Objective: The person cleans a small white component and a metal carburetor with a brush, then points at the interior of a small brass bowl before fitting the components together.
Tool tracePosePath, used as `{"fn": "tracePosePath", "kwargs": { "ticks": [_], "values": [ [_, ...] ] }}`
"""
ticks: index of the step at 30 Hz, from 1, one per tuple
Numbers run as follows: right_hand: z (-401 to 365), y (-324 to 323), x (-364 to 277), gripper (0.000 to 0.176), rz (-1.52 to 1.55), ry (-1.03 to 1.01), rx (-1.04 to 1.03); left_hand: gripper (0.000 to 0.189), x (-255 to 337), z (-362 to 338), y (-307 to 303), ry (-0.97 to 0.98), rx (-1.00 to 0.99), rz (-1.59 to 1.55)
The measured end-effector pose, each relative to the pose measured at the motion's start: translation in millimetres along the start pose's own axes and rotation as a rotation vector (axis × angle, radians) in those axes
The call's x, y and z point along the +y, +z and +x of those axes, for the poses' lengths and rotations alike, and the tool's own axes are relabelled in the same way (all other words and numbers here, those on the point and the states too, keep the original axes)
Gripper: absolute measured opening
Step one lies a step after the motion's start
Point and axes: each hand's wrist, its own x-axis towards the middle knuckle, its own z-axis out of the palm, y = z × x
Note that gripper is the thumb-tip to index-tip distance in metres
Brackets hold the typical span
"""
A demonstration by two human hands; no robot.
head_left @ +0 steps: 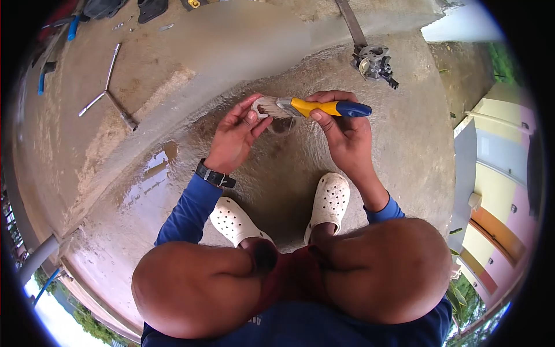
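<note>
My left hand (236, 124) pinches a small pale ring-shaped part (259, 109) between thumb and fingers. In my right hand (347, 128) is a paintbrush (315, 107) with a yellow and dark blue handle, held almost level. Its bristles point left and touch the part, hiding some of it. Just under the bristles, something thin and see-through shows; whether it is water or plastic I cannot make out. Both hands are above the wet concrete floor (272, 168), in front of my white clogs (330, 199).
A carburetor (374, 62) lies at the upper right, beside a flat metal strip (351, 23). To the left is a Y-shaped socket wrench (106, 91). Blue-handled tools (41, 81) lie at the far left. A puddle (151, 170) lies left of my feet.
</note>
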Motion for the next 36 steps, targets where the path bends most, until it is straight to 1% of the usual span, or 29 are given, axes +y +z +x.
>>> {"fn": "tracePosePath", "kwargs": {
  "ticks": [1, 2, 4, 5, 6, 8, 9, 10, 11, 12, 13, 14, 16, 17, 19, 20, 22, 23, 24, 26, 27, 28, 30, 31, 32, 34, 35, 36],
  "values": [
    [1.7, 2.0, -2.1, 0.014, 0.047, -0.051, 0.029, 0.044, -2.5, 1.6, -1.2, 0.004, -0.022, 0.020],
    [1.2, 1.0, 2.5, 0.014, 0.047, -0.053, 0.033, 0.044, -4.6, 2.3, -1.7, 0.003, -0.026, 0.021],
    [1.0, 2.3, 10.9, 0.019, -0.146, -0.094, -0.097, 0.043, 1.0, 0.5, 8.8, -0.011, -0.038, 0.012],
    [0.6, -3.6, 9.4, 0.018, -0.200, -0.046, -0.113, 0.043, -1.0, -2.2, 8.2, -0.008, -0.037, 0.016],
    [3.8, -6.6, 8.1, 0.018, -0.195, -0.056, -0.118, 0.043, -2.3, -2.2, 7.4, -0.012, -0.028, 0.046],
    [-2.4, -11.7, 6.4, 0.015, -0.057, 0.055, -0.050, 0.044, -7.5, -4.4, 2.3, -0.041, -0.014, 0.073],
    [-1.3, -10.9, 0.9, 0.016, -0.048, 0.015, -0.038, 0.044, -7.0, -3.0, 1.6, -0.019, -0.010, 0.161],
    [-2.5, -8.3, -0.7, 0.016, -0.050, 0.022, -0.036, 0.045, -7.1, -2.3, 1.3, 0.008, -0.007, 0.247],
    [-1.2, -4.6, -2.1, 0.018, -0.019, 0.002, -0.067, 0.045, -6.8, -1.6, 1.2, 0.009, -0.008, 0.245],
    [0.8, -3.1, -3.2, 0.019, 0.013, -0.022, -0.099, 0.045, -5.2, -0.1, 1.3, 0.033, -0.033, 0.370],
    [0.2, -4.5, 3.8, 0.019, -0.066, -0.066, -0.148, 0.045, -2.8, 1.8, 1.1, 0.058, -0.060, 0.497],
    [4.0, -9.2, 5.4, 0.019, -0.066, -0.067, -0.144, 0.045, -1.2, 1.8, 0.2, 0.058, -0.063, 0.500],
    [14.4, -17.6, 7.7, 0.019, -0.337, -0.199, -0.136, 0.045, 0.1, 0.4, -1.9, 0.064, -0.076, 0.575],
    [14.7, -17.3, 8.3, 0.019, -0.337, -0.198, -0.137, 0.045, -0.1, 1.6, -3.3, 0.064, -0.074, 0.575],
    [11.8, -11.9, 2.5, 0.019, 0.092, -0.085, -0.020, 0.045, -0.7, 0.0, -3.1, 0.037, -0.044, 0.609],
    [8.9, -10.0, 1.8, 0.019, 0.091, -0.083, -0.021, 0.045, 1.1, -0.5, -2.0, 0.036, -0.043, 0.607],
    [3.3, -7.4, 1.2, 0.017, 0.001, -0.064, -0.218, 0.047, 6.8, -0.5, -0.1, 0.096, -0.147, 0.607],
    [4.8, -9.4, 5.1, 0.019, 0.081, 0.019, -0.187, 0.047, 5.0, -0.4, -2.1, 0.098, -0.152, 0.607],
    [10.6, -14.6, 9.8, 0.019, 0.080, 0.016, -0.190, 0.047, 0.4, -1.6, -6.5, 0.067, -0.134, 0.583],
    [20.8, -26.7, 18.6, 0.020, -0.070, -0.069, -0.096, 0.047, 0.7, -3.2, -6.8, 0.036, -0.114, 0.560],
    [19.5, -28.0, 14.3, 0.020, -0.022, -0.014, -0.062, 0.047, 4.8, -4.7, -1.7, 0.003, -0.095, 0.552],
    [15.9, -25.0, 10.7, 0.020, -0.022, -0.007, -0.060, 0.048, 6.0, -6.4, 0.6, -0.031, -0.075, 0.542],
    [8.1, -13.7, 2.9, 0.018, 0.125, -0.043, -0.163, 0.048, 6.3, -6.3, -2.1, -0.011, -0.107, 0.563],
    [3.8, -9.3, 2.3, 0.019, 0.080, -0.055, -0.221, 0.048, 7.5, -4.8, -2.6, 0.016, -0.144, 0.587],
    [4.6, -13.4, 6.9, 0.019, 0.079, -0.058, -0.219, 0.048, 6.0, -5.1, -3.5, 0.017, -0.147, 0.588],
    [14.6, -23.0, 18.9, 0.017, -0.123, -0.018, -0.116, 0.050, 4.0, -6.2, -4.0, 0.010, -0.116, 0.482],
    [15.4, -22.8, 25.7, 0.015, 0.032, 0.006, -0.033, 0.050, 3.9, -4.9, -5.5, 0.013, -0.117, 0.484],
    [15.8, -21.8, 27.1, 0.015, 0.034, 0.009, -0.033, 0.052, 4.9, -5.8, -3.5, 0.067, -0.127, 0.515]
  ]
}}
